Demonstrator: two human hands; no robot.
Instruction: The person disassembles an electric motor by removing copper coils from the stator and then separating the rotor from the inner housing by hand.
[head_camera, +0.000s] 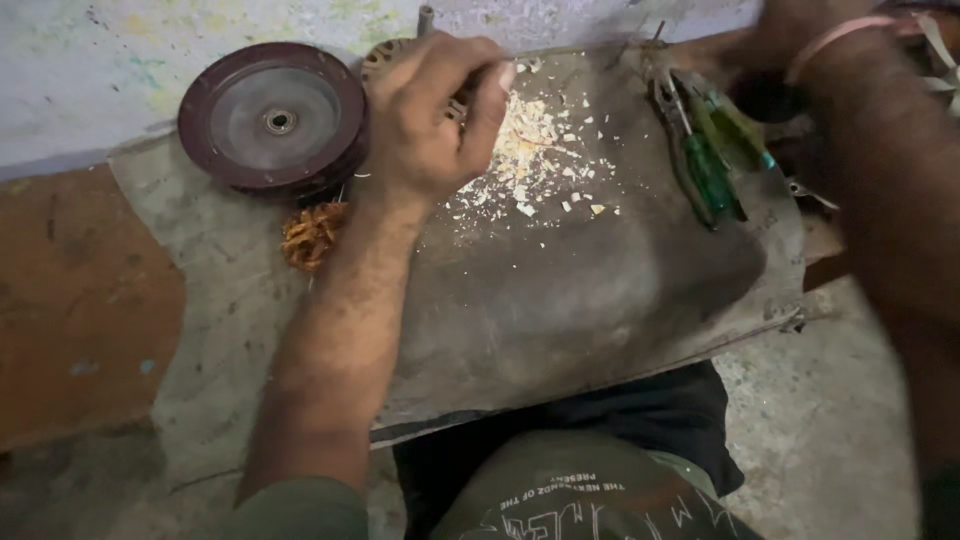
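My left hand is closed around a thin metal rod that runs right along the far edge of a dark metal sheet. Under the hand sits a round part with copper windings, mostly hidden. Pale chips lie scattered on the sheet just right of the hand. My right arm comes in from the right with a pink band at the wrist. My right hand is cut off by the top edge, so its fingers are hidden.
A dark red round disc with a central hole lies at the left of my hand. A tangle of copper wire lies below it. Green-handled pliers and a green screwdriver rest on the sheet's right side. The sheet lies over my lap.
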